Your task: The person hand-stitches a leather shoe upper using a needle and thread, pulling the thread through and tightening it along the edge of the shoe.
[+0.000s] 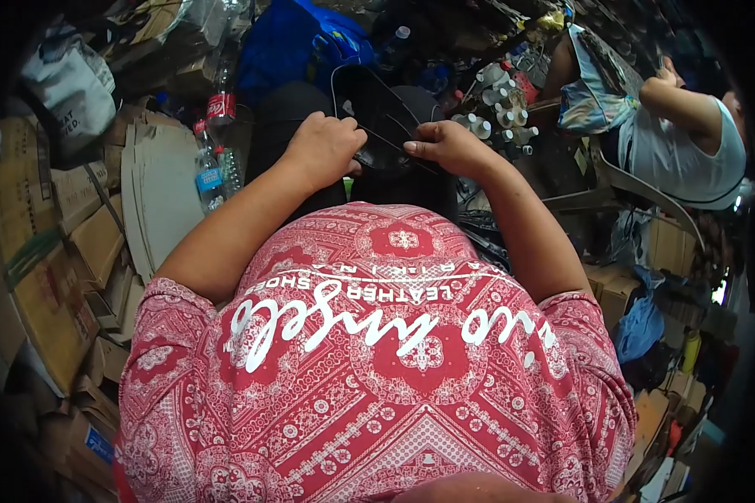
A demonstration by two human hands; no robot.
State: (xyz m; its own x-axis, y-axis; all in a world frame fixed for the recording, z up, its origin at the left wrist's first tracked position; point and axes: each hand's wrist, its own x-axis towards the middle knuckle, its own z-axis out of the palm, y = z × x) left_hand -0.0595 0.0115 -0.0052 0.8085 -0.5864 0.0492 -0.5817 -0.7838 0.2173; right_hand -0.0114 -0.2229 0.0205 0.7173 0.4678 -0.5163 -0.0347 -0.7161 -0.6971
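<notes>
Both of my hands are raised over my lap, closed around a thin wire [384, 134] that runs between them. My left hand [323, 149] is a fist with the knuckles up. My right hand [451, 149] pinches the wire between thumb and fingers. Part of the wire bends up in a thin grey loop above the hands. Below them lies a dark, shiny object [383, 158] whose kind I cannot make out against my dark legwear. What sits inside each grip is mostly hidden by the fingers.
Flattened cardboard [155, 189] and plastic bottles [210, 180] stand on the left. A blue bag [298, 46] lies ahead. White bottles [505, 109] cluster at the right, near another person [679, 142]. A curved metal blade-like piece [646, 189] juts out there.
</notes>
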